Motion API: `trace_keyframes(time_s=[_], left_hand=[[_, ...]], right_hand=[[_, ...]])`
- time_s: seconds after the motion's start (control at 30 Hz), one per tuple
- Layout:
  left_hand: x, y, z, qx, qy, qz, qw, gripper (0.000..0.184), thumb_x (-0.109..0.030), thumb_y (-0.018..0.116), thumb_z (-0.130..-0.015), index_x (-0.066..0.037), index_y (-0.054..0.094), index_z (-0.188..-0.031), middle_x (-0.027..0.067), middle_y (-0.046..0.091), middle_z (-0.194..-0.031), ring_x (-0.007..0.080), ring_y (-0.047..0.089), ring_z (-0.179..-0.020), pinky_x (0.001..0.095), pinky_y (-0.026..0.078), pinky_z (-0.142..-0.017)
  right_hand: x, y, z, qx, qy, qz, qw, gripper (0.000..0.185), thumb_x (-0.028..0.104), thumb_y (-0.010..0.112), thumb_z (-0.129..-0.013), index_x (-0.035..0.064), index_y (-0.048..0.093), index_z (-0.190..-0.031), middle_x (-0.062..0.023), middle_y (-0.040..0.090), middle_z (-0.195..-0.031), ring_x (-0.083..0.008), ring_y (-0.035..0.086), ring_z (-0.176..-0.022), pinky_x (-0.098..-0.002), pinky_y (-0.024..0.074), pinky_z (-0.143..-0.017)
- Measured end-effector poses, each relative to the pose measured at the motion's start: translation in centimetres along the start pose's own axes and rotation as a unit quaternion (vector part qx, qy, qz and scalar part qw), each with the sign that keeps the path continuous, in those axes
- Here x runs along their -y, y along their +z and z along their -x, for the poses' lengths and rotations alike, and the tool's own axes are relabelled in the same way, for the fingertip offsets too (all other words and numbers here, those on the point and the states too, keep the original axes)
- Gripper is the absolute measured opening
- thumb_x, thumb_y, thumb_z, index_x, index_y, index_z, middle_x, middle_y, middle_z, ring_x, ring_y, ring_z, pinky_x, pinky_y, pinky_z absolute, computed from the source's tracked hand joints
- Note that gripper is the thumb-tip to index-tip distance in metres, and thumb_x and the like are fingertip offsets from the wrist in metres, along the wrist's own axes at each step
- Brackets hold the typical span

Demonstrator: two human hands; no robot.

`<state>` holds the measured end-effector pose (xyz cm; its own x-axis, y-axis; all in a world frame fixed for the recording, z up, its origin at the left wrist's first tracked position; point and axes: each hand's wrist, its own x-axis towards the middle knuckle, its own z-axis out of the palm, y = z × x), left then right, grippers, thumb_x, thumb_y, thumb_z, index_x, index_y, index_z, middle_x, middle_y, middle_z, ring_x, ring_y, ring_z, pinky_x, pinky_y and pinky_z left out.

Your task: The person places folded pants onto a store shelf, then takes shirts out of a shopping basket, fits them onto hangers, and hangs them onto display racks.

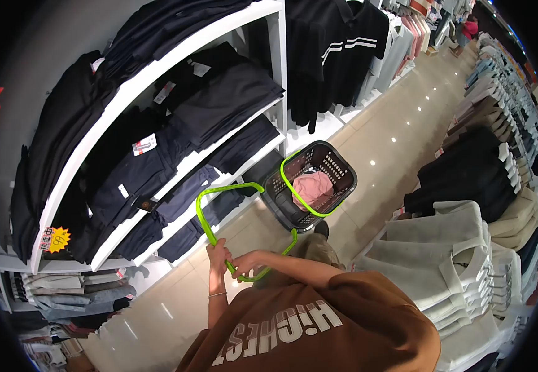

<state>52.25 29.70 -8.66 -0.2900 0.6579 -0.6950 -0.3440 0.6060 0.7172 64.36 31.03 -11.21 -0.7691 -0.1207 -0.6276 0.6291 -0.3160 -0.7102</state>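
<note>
A dark plastic basket (272, 201) with bright green handles stands low in front of me, tilted in the view. Pink cloth (313, 190) lies inside it. One green handle (202, 214) loops out toward me. My left hand (218, 255) is closed round this handle. Just right of it, my right hand (244, 264) has its fingers wrapped round the same handle near its lower bend. The two hands are close together, above the front of my brown shirt (318, 332).
White shelves (129, 92) with folded dark clothes stand on the left. Black shirts (334, 56) hang beyond them. Racks of light garments (430, 248) line the right side. A tiled aisle (399, 118) runs between, with a person in red (469, 28) far off.
</note>
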Motion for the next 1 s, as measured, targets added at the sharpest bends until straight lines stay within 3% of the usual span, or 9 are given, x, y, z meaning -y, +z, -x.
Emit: trace_keyframes(time_s=[0.27, 0.4, 0.57, 0.6, 0.67, 0.7, 0.77, 0.93, 1.0], left_hand=[[-2.2, 7.5, -1.9, -0.056, -0.028, -0.039, 0.997, 0.019, -0.015, 0.054, -0.081, -0.008, 0.038, -0.072, -0.0009, 0.032, -0.049, 0.0096, 0.03, -0.034, 0.0264, 0.025, -0.031], [-2.7, 11.6, -3.7, -0.1, 0.006, -0.043, 0.994, 0.022, -0.016, 0.056, -0.081, -0.007, 0.038, -0.071, -0.001, 0.032, -0.048, 0.0096, 0.031, -0.034, 0.0256, 0.026, -0.03], [-2.6, 14.3, -7.1, -0.167, 0.056, -0.096, 0.98, 0.02, -0.017, 0.058, -0.079, -0.001, 0.046, -0.076, 0.0024, 0.035, -0.045, 0.0143, 0.037, -0.03, 0.0282, 0.032, -0.027], [-2.9, 14.7, -7.6, -0.16, 0.047, -0.089, 0.982, 0.02, -0.017, 0.057, -0.079, 0.0, 0.047, -0.079, 0.0032, 0.036, -0.046, 0.0141, 0.037, -0.03, 0.0285, 0.031, -0.026], [-2.9, 14.9, -9.0, -0.147, 0.049, -0.098, 0.983, 0.019, -0.017, 0.057, -0.079, -0.001, 0.046, -0.079, 0.0029, 0.035, -0.047, 0.014, 0.036, -0.03, 0.0285, 0.031, -0.026], [-2.6, 15.0, -9.9, -0.144, 0.051, -0.099, 0.983, 0.02, -0.018, 0.057, -0.079, -0.001, 0.046, -0.079, 0.0024, 0.034, -0.047, 0.0137, 0.036, -0.031, 0.0282, 0.03, -0.026], [-2.7, 15.7, -10.6, -0.149, 0.03, -0.076, 0.986, 0.021, -0.02, 0.057, -0.08, -0.003, 0.045, -0.078, 0.0018, 0.033, -0.047, 0.0132, 0.035, -0.031, 0.028, 0.03, -0.027], [-2.9, 17.3, -11.7, -0.144, 0.021, -0.074, 0.987, 0.025, -0.023, 0.057, -0.082, -0.006, 0.04, -0.073, 0.0004, 0.032, -0.047, 0.0121, 0.034, -0.032, 0.028, 0.03, -0.028], [-1.7, 16.2, -13.8, -0.14, 0.036, -0.095, 0.985, 0.026, -0.023, 0.058, -0.081, -0.007, 0.04, -0.072, 0.0005, 0.032, -0.047, 0.012, 0.033, -0.032, 0.0283, 0.029, -0.028]], right_hand=[[-3.4, -5.6, 3.8, 0.089, 0.0, 0.177, 0.98, 0.052, 0.037, 0.058, -0.08, 0.0097, 0.045, -0.122, -0.0119, 0.051, -0.122, -0.0306, 0.048, -0.114, -0.0488, 0.047, -0.084], [-4.5, -9.8, 10.8, 0.037, 0.0, 0.227, 0.973, 0.059, 0.039, 0.06, -0.078, 0.0114, 0.043, -0.127, -0.0116, 0.05, -0.122, -0.0283, 0.049, -0.112, -0.046, 0.0477, -0.084], [-13.0, -16.9, 17.7, -0.098, -0.006, 0.035, 0.995, 0.051, 0.038, 0.058, -0.079, 0.0132, 0.048, -0.123, -0.0105, 0.056, -0.111, -0.0233, 0.058, -0.094, -0.0371, 0.0503, -0.075], [-19.5, -19.0, 16.8, -0.163, -0.18, 0.072, 0.967, 0.048, 0.036, 0.058, -0.081, 0.013, 0.049, -0.122, -0.0097, 0.056, -0.109, -0.022, 0.059, -0.091, -0.0361, 0.0507, -0.073], [-27.1, -21.7, 17.9, -0.249, -0.201, -0.008, 0.947, 0.042, 0.031, 0.057, -0.082, 0.0122, 0.05, -0.119, -0.0078, 0.058, -0.105, -0.0199, 0.06, -0.087, -0.0359, 0.0515, -0.071], [-28.0, -22.7, 20.6, -0.262, -0.049, -0.124, 0.956, 0.04, 0.03, 0.057, -0.082, 0.0116, 0.05, -0.117, -0.0069, 0.058, -0.102, -0.0192, 0.06, -0.086, -0.0367, 0.0517, -0.071], [-34.0, -22.0, 24.7, -0.381, -0.071, -0.414, 0.824, 0.032, 0.025, 0.054, -0.083, 0.0089, 0.052, -0.11, -0.007, 0.061, -0.094, -0.0205, 0.063, -0.078, -0.0366, 0.0523, -0.068], [-42.2, -16.9, 32.0, -0.613, 0.091, -0.512, 0.595, 0.026, 0.018, 0.044, -0.084, 0.0036, 0.052, -0.104, -0.0126, 0.064, -0.089, -0.0236, 0.064, -0.071, -0.0367, 0.0531, -0.06], [-42.7, -14.2, 32.6, -0.622, 0.099, -0.522, 0.576, 0.027, 0.016, 0.043, -0.083, 0.0027, 0.051, -0.104, -0.013, 0.063, -0.088, -0.0242, 0.063, -0.071, -0.0377, 0.0533, -0.061]])
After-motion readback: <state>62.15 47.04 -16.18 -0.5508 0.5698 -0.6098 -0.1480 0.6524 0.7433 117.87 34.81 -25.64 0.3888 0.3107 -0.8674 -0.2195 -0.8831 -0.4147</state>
